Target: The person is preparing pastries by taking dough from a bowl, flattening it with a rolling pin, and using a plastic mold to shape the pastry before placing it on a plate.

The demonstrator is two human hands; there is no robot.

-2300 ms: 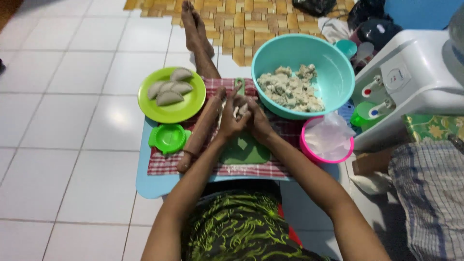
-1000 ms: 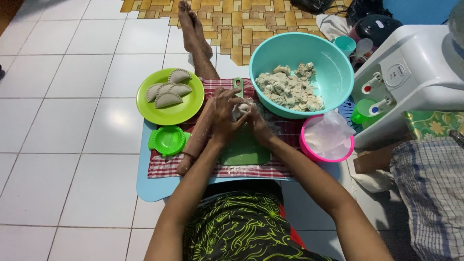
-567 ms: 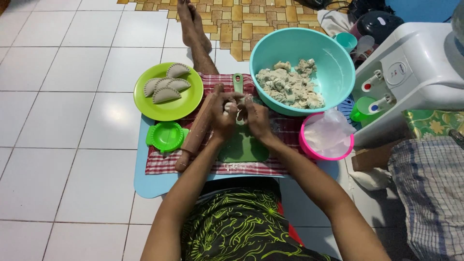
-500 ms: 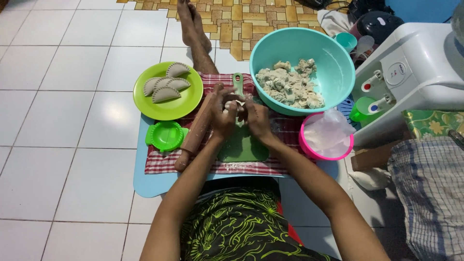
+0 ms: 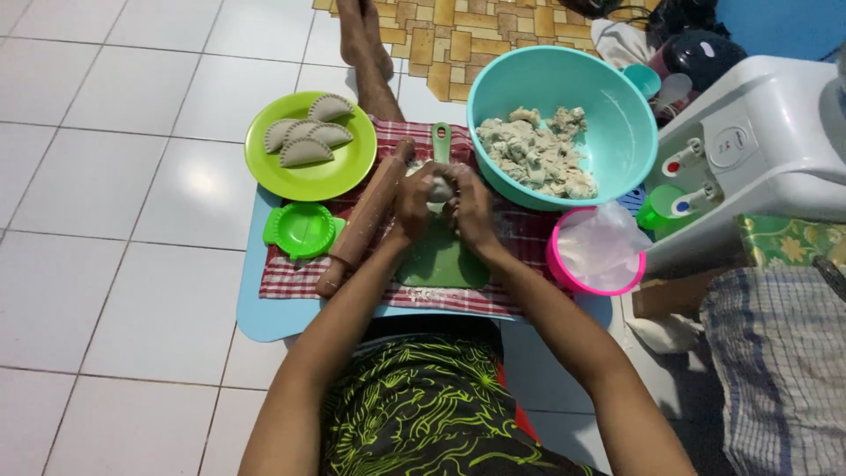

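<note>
White tiled floor (image 5: 132,291), checked cloth (image 5: 520,238)

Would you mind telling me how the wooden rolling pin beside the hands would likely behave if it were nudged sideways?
The rolling pin is a smooth cylinder lying on the checked cloth, so it would probably roll rather than slide. It looks rigid, solid wood, likely fairly heavy for its size. The left hand lies right against it and might stop it on that side.

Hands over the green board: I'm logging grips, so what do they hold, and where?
Left hand and right hand cup a dough lump by its sides.
</note>
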